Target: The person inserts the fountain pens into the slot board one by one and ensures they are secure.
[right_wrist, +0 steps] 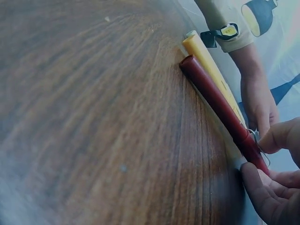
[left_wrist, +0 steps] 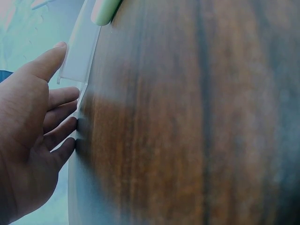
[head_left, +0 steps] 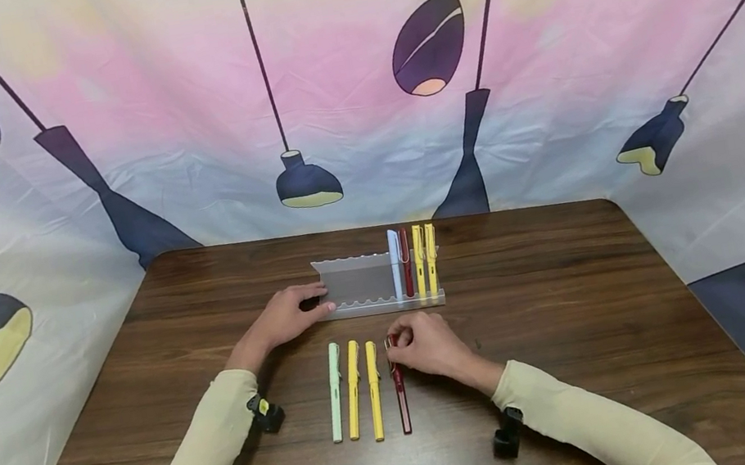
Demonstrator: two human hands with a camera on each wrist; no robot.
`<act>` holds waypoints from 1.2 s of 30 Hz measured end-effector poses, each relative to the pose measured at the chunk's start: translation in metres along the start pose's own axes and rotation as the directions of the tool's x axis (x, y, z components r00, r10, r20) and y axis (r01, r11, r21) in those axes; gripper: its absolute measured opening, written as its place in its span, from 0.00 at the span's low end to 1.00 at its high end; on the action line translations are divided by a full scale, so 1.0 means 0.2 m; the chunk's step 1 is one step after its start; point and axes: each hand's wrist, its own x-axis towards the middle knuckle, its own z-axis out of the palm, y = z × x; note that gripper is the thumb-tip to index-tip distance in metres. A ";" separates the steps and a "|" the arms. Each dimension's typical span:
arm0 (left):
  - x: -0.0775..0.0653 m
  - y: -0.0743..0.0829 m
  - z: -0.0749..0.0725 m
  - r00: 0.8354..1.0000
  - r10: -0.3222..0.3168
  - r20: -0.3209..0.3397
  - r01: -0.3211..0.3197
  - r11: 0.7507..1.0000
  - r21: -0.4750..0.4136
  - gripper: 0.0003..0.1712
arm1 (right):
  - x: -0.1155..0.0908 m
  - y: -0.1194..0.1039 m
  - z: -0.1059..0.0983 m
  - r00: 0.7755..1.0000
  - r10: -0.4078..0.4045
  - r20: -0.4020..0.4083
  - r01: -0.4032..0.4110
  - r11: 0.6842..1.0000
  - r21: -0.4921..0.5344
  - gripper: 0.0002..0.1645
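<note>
My left hand (head_left: 290,313) is at the left end of a clear plastic pen rack (head_left: 357,283), thumb by the front lip and fingers against the end. In the left wrist view those fingers (left_wrist: 61,110) are fairly straight, the thumb apart from them. My right hand (head_left: 433,346) pinches a dark red pen (head_left: 403,406) at its clip end; in the right wrist view the pen's other end (right_wrist: 190,63) points away from the fingertips. Beside it lie two yellow pens (head_left: 374,390) and a mint green pen (head_left: 336,397), roughly parallel.
Upright in the rack's right part lean a light blue pen (head_left: 396,261), another dark red pen (head_left: 408,276) and two yellow pens (head_left: 431,259). The wooden table (head_left: 538,278) ends at a patterned cloth backdrop (head_left: 350,103). Each wrist carries a small black camera (head_left: 506,437).
</note>
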 end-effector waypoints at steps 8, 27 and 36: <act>0.00 0.00 0.00 1.000 0.003 0.001 -0.003 1.000 -0.004 0.35 | -0.01 0.00 -0.01 1.000 0.007 -0.001 -0.007 0.996 0.089 0.14; 0.01 -0.03 0.01 1.000 0.005 -0.007 -0.005 1.000 0.008 0.37 | 0.00 0.03 -0.02 1.000 0.024 -0.015 -0.020 0.974 0.226 0.15; 0.01 -0.02 0.01 1.000 0.011 -0.011 -0.011 1.000 0.008 0.37 | 0.00 0.01 -0.06 1.000 0.019 -0.009 -0.015 0.944 0.329 0.19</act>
